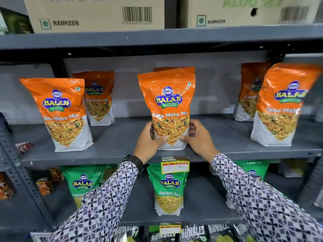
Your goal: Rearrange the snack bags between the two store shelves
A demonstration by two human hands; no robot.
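An orange Tikha Mitha Mix bag (167,102) stands upright at the middle front of the upper grey shelf (113,154). My left hand (150,140) grips its lower left side and my right hand (197,137) grips its lower right side. Another orange bag (158,69) peeks out behind it. More orange bags stand at the left (61,116), back left (98,98), back right (248,95) and right (283,105). On the lower shelf (201,219) stand green Ratlami Sev bags, one in the middle (167,187), one left (82,184), one right (251,170) partly hidden by my sleeves.
Two cardboard Namkeen boxes (97,13) (244,11) sit on the top shelf. A yellow price tag (175,165) hangs from the upper shelf's front edge. Dark Rumbles bags (192,233) line the bottom. A perforated upright (19,170) rises at the left.
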